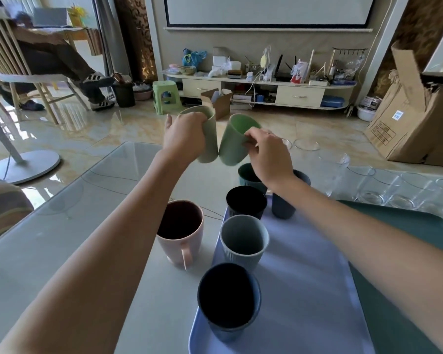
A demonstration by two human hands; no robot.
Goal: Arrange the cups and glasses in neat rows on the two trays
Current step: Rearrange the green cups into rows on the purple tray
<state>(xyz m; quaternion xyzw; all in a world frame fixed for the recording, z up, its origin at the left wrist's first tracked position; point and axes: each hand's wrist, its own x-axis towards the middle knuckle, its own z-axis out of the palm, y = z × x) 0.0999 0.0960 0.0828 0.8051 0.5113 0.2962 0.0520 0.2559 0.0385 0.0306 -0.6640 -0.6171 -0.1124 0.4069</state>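
My left hand (183, 137) grips a pale grey-green cup (209, 135), lifted above the table. My right hand (269, 154) holds a brighter green cup (234, 144) beside it; the two cups touch at their bases. On the lavender tray (304, 277) stand a dark blue cup (228, 305), a grey ribbed cup (243, 241) and a black ribbed cup (246, 203) in a column. A navy cup (283, 208) and a teal cup (248, 175) stand at the tray's far end. A pink mug (180, 233) stands on the table left of the tray. Several clear glasses (384, 190) stand behind the green tray (420, 241).
The glass-topped table (74, 221) stretches to the left. A cardboard box (420, 118) stands on the floor at the right, with a TV cabinet (261, 90) behind. A person sits on a chair (18, 80) at the far left, near a floor-stand base (23, 164).
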